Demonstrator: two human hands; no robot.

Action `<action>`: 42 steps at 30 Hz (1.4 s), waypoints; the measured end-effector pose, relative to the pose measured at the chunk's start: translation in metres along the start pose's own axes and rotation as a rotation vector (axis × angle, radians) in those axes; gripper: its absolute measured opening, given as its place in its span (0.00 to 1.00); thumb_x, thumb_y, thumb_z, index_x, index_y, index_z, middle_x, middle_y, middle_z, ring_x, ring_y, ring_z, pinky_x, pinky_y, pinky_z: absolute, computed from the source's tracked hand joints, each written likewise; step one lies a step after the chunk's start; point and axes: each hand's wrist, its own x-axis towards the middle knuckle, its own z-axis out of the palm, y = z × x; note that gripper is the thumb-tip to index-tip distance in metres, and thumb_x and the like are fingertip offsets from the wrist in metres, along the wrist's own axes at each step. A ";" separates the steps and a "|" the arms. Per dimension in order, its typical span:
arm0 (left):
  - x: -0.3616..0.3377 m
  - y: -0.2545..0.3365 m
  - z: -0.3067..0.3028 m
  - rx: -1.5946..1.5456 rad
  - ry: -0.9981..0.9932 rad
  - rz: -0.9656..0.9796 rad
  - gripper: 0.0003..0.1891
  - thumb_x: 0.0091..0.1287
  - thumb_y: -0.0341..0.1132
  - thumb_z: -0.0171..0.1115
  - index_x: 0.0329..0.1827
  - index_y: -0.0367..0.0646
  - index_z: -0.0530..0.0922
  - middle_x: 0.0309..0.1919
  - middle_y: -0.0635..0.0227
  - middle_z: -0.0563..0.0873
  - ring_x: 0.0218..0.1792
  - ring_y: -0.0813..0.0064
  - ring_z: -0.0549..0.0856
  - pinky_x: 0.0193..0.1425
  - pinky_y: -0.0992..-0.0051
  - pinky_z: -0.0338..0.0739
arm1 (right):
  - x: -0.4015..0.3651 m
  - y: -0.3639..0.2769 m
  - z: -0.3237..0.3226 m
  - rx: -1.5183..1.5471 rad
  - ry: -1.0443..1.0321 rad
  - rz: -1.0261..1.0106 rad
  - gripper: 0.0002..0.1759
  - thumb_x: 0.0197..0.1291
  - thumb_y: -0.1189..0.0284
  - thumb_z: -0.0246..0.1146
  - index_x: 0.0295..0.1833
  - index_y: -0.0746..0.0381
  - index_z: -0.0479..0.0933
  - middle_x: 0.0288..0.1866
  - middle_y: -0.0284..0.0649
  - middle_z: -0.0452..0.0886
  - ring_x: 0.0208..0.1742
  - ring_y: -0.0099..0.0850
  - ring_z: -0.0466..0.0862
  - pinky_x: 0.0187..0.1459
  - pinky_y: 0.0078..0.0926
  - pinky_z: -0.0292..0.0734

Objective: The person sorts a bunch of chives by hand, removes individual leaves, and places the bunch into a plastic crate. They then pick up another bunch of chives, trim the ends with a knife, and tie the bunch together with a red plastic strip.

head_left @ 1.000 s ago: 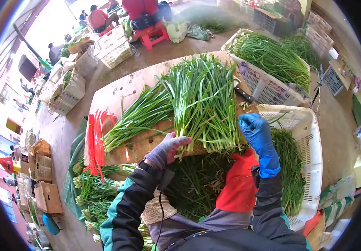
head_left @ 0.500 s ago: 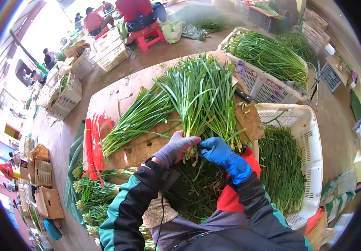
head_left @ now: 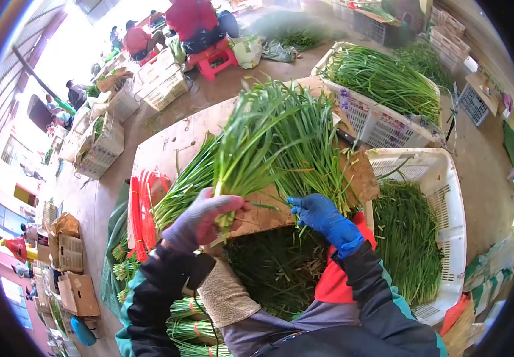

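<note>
My left hand [head_left: 204, 219], in a grey and pink glove, is closed round the base of a bunch of long green leafy stalks [head_left: 242, 156], held up over a wooden board [head_left: 160, 141]. My right hand [head_left: 322, 221], in a blue glove, has its fingers pressed together at the lower ends of the stalk pile [head_left: 311, 143] on the board; what it pinches is too small to make out. Another pile of stalks [head_left: 192, 178] lies at the board's left side, by red strips [head_left: 140, 205]. A knife [head_left: 347, 137] rests on the board's right part.
White crates of green stalks stand at the right [head_left: 452, 238] and back right [head_left: 371, 122]. Tied bundles [head_left: 197, 328] lie below left. Loose cuttings [head_left: 275, 268] lie below the board. Several people are farther back, one on a red stool [head_left: 214, 58].
My left hand has moved left with a bunch, away from my right hand. The bunch has parted from the pile. My right hand has shifted slightly right.
</note>
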 end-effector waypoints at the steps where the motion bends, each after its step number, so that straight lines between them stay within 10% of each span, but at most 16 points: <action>1: -0.014 0.009 -0.002 -0.009 -0.005 0.021 0.18 0.60 0.31 0.59 0.53 0.40 0.70 0.35 0.61 0.82 0.29 0.75 0.82 0.31 0.74 0.80 | 0.003 0.003 0.001 0.012 -0.005 -0.004 0.14 0.59 0.77 0.58 0.52 0.64 0.77 0.35 0.40 0.84 0.25 0.24 0.81 0.29 0.24 0.79; 7: -0.089 0.050 -0.004 -0.033 0.060 0.271 0.17 0.57 0.30 0.61 0.50 0.37 0.73 0.33 0.61 0.83 0.28 0.77 0.81 0.30 0.76 0.78 | 0.000 -0.004 -0.003 0.106 -0.018 -0.002 0.18 0.59 0.77 0.57 0.56 0.65 0.74 0.36 0.40 0.84 0.25 0.23 0.81 0.29 0.23 0.79; 9: -0.091 0.044 -0.003 -0.036 0.112 0.428 0.15 0.57 0.30 0.62 0.47 0.37 0.75 0.32 0.64 0.83 0.28 0.79 0.81 0.31 0.77 0.77 | 0.013 0.014 0.003 -0.114 0.021 -0.109 0.20 0.56 0.67 0.61 0.55 0.59 0.76 0.40 0.47 0.83 0.38 0.35 0.84 0.43 0.32 0.78; 11: -0.072 0.025 -0.010 0.542 0.234 0.429 0.11 0.57 0.31 0.65 0.41 0.39 0.79 0.28 0.73 0.82 0.28 0.84 0.79 0.32 0.79 0.75 | -0.003 -0.018 -0.007 -0.090 0.022 -0.127 0.25 0.53 0.62 0.65 0.55 0.62 0.75 0.40 0.45 0.84 0.38 0.31 0.84 0.46 0.31 0.77; 20: -0.045 -0.083 0.046 0.341 0.250 0.650 0.24 0.57 0.26 0.62 0.58 0.40 0.69 0.38 0.70 0.81 0.33 0.82 0.79 0.36 0.79 0.76 | -0.080 -0.125 0.011 0.685 0.042 -0.347 0.38 0.44 0.65 0.74 0.61 0.65 0.69 0.39 0.38 0.82 0.38 0.21 0.80 0.43 0.25 0.75; 22: -0.038 -0.112 0.061 0.564 0.386 0.934 0.31 0.57 0.28 0.61 0.65 0.39 0.62 0.43 0.60 0.82 0.36 0.68 0.84 0.38 0.71 0.77 | -0.084 -0.122 0.017 0.571 0.064 -0.347 0.35 0.43 0.65 0.75 0.57 0.65 0.72 0.39 0.37 0.83 0.38 0.21 0.80 0.42 0.24 0.76; 23: -0.024 -0.142 0.050 0.708 0.342 0.544 0.38 0.57 0.33 0.61 0.69 0.38 0.53 0.50 0.47 0.78 0.43 0.53 0.83 0.42 0.65 0.77 | -0.086 -0.122 0.020 0.463 0.077 -0.348 0.32 0.41 0.65 0.76 0.52 0.65 0.75 0.38 0.37 0.83 0.38 0.22 0.80 0.42 0.24 0.76; 26: -0.022 -0.171 0.070 0.969 0.435 0.776 0.43 0.56 0.38 0.61 0.70 0.37 0.47 0.51 0.42 0.75 0.46 0.48 0.79 0.45 0.62 0.77 | -0.110 -0.124 0.031 0.456 0.158 -0.201 0.25 0.39 0.69 0.76 0.45 0.65 0.78 0.37 0.37 0.83 0.38 0.24 0.81 0.40 0.24 0.77; 28: -0.036 -0.178 0.086 0.644 0.303 0.520 0.36 0.56 0.31 0.62 0.67 0.38 0.55 0.60 0.47 0.69 0.58 0.55 0.74 0.57 0.67 0.72 | -0.112 -0.116 0.037 0.506 0.278 -0.269 0.21 0.42 0.70 0.74 0.44 0.65 0.79 0.37 0.37 0.83 0.37 0.23 0.81 0.40 0.25 0.77; 33: -0.062 -0.195 0.097 0.838 0.391 0.912 0.37 0.57 0.38 0.63 0.67 0.35 0.56 0.62 0.38 0.63 0.57 0.47 0.73 0.58 0.65 0.71 | -0.113 -0.080 0.026 0.646 0.221 -0.195 0.17 0.44 0.75 0.72 0.43 0.66 0.80 0.35 0.35 0.83 0.33 0.23 0.81 0.37 0.24 0.77; 36: -0.109 -0.203 0.081 0.221 -0.038 0.591 0.40 0.57 0.33 0.68 0.70 0.41 0.54 0.61 0.47 0.68 0.60 0.61 0.73 0.62 0.67 0.68 | -0.121 -0.093 0.010 0.531 0.270 -0.224 0.15 0.45 0.76 0.71 0.41 0.66 0.80 0.34 0.34 0.83 0.32 0.23 0.81 0.35 0.24 0.77; 42: -0.127 -0.201 -0.007 -0.462 0.070 0.271 0.35 0.61 0.33 0.63 0.69 0.44 0.54 0.57 0.57 0.72 0.57 0.67 0.75 0.60 0.67 0.71 | -0.131 -0.098 0.019 0.410 0.133 -0.207 0.16 0.45 0.77 0.70 0.43 0.66 0.80 0.33 0.35 0.83 0.31 0.23 0.81 0.36 0.23 0.78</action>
